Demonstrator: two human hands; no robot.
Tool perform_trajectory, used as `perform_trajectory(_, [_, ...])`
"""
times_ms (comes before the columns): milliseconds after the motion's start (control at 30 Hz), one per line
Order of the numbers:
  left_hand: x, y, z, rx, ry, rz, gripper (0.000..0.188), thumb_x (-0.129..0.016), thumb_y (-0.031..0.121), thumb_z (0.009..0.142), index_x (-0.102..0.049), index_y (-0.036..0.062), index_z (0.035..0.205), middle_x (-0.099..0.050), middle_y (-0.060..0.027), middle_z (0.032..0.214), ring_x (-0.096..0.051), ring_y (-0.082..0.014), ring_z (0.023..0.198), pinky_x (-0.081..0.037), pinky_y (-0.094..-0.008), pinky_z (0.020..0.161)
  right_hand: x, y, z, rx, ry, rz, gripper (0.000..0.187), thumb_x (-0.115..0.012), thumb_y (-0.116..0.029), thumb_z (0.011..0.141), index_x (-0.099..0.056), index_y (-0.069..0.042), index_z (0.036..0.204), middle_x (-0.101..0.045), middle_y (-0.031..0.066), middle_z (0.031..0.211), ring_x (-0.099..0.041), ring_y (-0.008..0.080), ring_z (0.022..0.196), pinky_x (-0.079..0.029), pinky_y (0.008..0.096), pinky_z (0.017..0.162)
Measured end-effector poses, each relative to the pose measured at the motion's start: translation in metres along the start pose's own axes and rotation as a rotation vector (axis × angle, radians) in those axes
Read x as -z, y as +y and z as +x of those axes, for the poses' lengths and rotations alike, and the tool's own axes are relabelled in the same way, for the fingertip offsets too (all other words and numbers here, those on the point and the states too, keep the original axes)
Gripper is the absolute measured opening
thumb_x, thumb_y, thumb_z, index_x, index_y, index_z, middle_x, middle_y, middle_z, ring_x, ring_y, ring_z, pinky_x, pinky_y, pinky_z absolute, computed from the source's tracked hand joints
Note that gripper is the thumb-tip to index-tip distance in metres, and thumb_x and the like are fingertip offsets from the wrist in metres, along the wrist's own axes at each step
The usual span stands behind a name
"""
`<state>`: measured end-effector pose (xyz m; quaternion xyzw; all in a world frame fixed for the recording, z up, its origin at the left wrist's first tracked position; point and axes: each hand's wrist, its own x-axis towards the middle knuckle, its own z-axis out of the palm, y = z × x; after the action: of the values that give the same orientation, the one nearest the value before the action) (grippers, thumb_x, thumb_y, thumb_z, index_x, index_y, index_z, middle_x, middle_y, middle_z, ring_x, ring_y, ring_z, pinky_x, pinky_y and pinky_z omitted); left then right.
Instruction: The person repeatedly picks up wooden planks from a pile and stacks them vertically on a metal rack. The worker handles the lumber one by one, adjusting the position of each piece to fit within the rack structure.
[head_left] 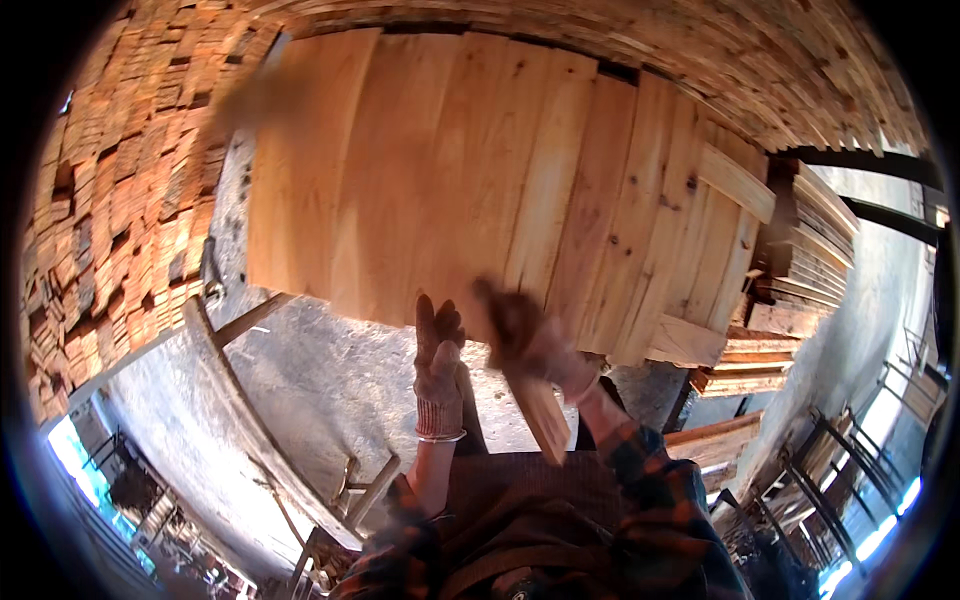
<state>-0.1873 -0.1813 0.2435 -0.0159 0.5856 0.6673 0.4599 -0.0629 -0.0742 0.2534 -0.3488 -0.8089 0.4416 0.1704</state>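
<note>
My left hand [438, 350], in a knit work glove with brown-coated fingers, is raised at the near edge of the laid-out boards. Its fingers point away from me and nothing shows in them. To its right, my right hand [535, 345], gloved too, is smeared by motion over the same edge. A short wooden strip [540, 415] runs from beneath that hand toward my lap; the blur hides whether the fingers grip it. Side by side in front of me lie several planed wooden boards [430, 170], some with dark knots, forming a wide panel.
Stacked wood [120, 220] rises on the left, and more stacked wood [600, 25] runs along the far side. A loose board [737, 183] lies across the panel's right end. Further right is a pile of planks [815, 240]. A wooden frame rail [265, 420] stands left over the concrete floor.
</note>
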Motion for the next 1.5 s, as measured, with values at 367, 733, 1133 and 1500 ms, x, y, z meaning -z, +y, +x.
perform_trajectory(367, [0.115,-0.037,0.092,0.151,0.181,-0.236,0.041,-0.052,0.044,0.091,-0.052,0.0062,0.107,-0.056,-0.0126,0.098,-0.055,-0.0287,0.093,-0.048,-0.0486,0.083,-0.001,0.04,-0.014,-0.05,0.074,-0.273,0.062,-0.069,-0.035,0.07,-0.052,-0.006,0.122,-0.058,0.0142,0.1,-0.059,0.0311,0.086,-0.05,0.0406,0.067])
perform_trajectory(733, [-0.037,-0.002,-0.023,0.286,0.067,-0.004,0.04,-0.048,0.037,0.096,-0.052,-0.0001,0.109,-0.058,-0.0088,0.088,-0.058,-0.0256,0.089,-0.048,-0.0383,0.089,-0.046,0.034,-0.069,-0.244,-0.39,0.375,0.064,-0.069,-0.025,0.076,-0.047,-0.003,0.132,-0.049,0.0177,0.133,-0.058,0.0344,0.104,-0.047,0.0403,0.091])
perform_trajectory(1133, [-0.245,-0.145,0.007,-1.029,-0.71,2.235,0.073,-0.051,0.055,0.087,-0.036,0.009,0.141,-0.036,-0.0222,0.142,-0.033,-0.0445,0.13,-0.023,-0.0583,0.106,0.181,0.245,-0.146,-0.724,0.674,-0.211,0.055,-0.062,-0.019,0.082,-0.048,-0.018,0.135,-0.054,0.0219,0.114,-0.055,0.0389,0.1,-0.048,0.0432,0.083])
perform_trajectory(1500, [-0.199,-0.175,0.056,-1.507,-0.535,2.152,0.078,-0.039,0.067,0.087,-0.035,0.0111,0.141,-0.033,-0.0222,0.143,-0.033,-0.0439,0.128,-0.025,-0.0571,0.102,0.179,0.22,-0.123,-0.867,0.775,0.014,0.061,-0.069,-0.024,0.075,-0.051,-0.022,0.133,-0.055,0.0198,0.118,-0.056,0.037,0.106,-0.047,0.0407,0.091])
